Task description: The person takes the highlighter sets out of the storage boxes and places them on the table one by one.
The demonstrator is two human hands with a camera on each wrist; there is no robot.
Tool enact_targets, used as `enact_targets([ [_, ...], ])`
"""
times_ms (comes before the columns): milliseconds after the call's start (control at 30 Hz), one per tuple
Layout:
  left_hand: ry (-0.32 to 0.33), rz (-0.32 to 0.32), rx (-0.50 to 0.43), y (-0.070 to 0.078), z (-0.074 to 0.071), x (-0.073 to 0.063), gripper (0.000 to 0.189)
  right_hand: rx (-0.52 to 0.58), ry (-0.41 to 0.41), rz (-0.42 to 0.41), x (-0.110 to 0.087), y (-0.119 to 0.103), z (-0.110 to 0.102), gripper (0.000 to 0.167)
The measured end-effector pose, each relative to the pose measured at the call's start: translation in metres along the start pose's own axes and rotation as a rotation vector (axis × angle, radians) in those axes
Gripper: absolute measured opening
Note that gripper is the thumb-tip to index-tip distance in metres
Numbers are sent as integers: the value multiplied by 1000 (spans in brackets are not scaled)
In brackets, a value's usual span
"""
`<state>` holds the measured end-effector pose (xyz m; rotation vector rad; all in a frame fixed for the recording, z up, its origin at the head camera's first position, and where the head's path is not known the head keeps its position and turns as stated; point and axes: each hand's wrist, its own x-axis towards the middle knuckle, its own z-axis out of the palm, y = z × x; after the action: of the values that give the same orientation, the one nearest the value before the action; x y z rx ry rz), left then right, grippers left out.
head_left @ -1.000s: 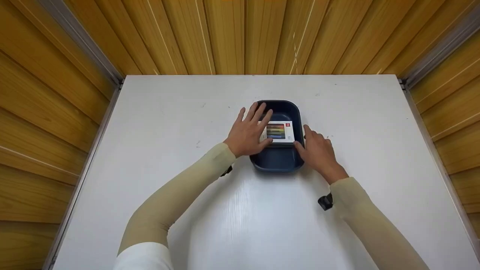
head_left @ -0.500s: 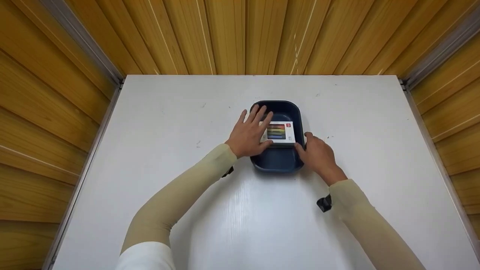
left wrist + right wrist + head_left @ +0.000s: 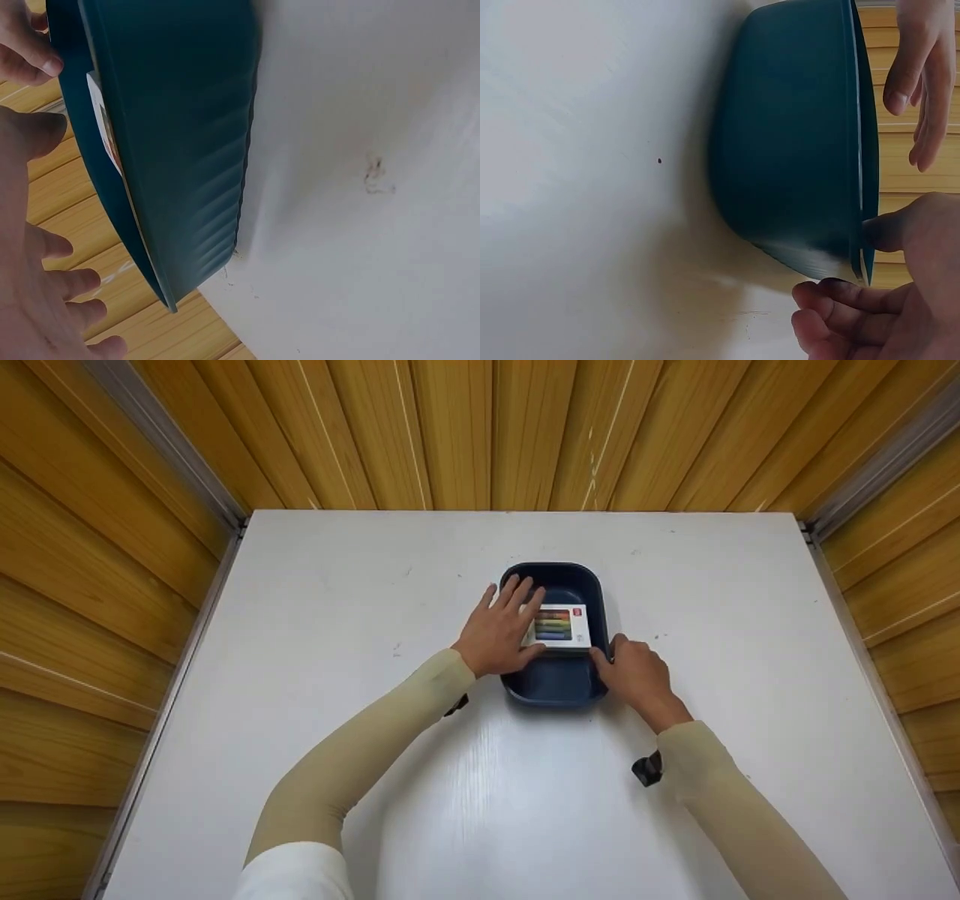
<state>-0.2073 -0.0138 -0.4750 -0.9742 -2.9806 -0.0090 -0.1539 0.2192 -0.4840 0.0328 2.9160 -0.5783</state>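
A dark blue rectangular plastic bin [image 3: 553,702] with rounded corners stands on the white table. Inside it lies a white box [image 3: 580,631] whose window shows several coloured sticks, possibly crayons. My left hand [image 3: 495,634] is above the bin's left side, fingers spread, covering the box's left end. The left wrist view shows that hand [image 3: 34,285] apart from the bin's wall. At the right side, my right hand [image 3: 637,671] grips the rim. In the right wrist view the thumb is over the rim [image 3: 855,150] and the curled fingers [image 3: 840,300] are outside.
The white table [image 3: 337,585] extends around the bin on all sides. Wood-patterned panels [image 3: 450,435] rise at the back and both sides, with metal posts [image 3: 161,435] at the corners. Small dark marks dot the tabletop.
The right hand's fingers have curled in against the bin's outer side and drawn slightly toward me. My left hand has shifted a little toward me. Bin and box look unmoved.
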Motion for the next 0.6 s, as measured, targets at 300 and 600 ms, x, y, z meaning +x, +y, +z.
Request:
enact_targets([
  [300,-38,3,22,0,3,2,84,20,-59,52,3,4,2,45],
  [600,-63,2,53,0,9,6,84,25,-99,71,4,7,6,49],
])
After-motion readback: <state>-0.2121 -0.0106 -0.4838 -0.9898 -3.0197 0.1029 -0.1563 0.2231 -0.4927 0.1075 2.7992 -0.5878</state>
